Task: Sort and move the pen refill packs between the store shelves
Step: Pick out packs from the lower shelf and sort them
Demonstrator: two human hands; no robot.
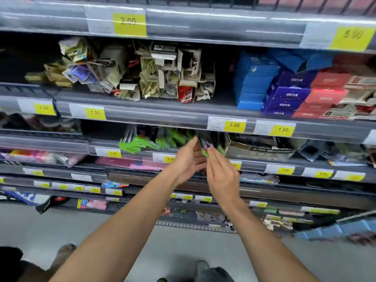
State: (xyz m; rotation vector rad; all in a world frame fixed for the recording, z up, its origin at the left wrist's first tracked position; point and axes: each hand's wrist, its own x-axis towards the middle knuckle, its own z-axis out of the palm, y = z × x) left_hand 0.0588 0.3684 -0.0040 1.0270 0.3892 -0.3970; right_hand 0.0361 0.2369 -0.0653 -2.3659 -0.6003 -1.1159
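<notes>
Several pen refill packs with green headers lie leaning on the shelf under the 3.00 price tag. My left hand and my right hand meet in front of that shelf's right part. Between them is a small bunch of packs, dark with green and purple ends. The right hand's fingers pinch the bunch at its lower end. My left hand lies against it with fingers stretched up along its side; the palm hides part of the bunch.
A cardboard box stands just right of the hands on the same shelf. The shelf above holds crumpled card packs and blue, purple and red boxes. Lower shelves carry pink packs. Grey floor lies below.
</notes>
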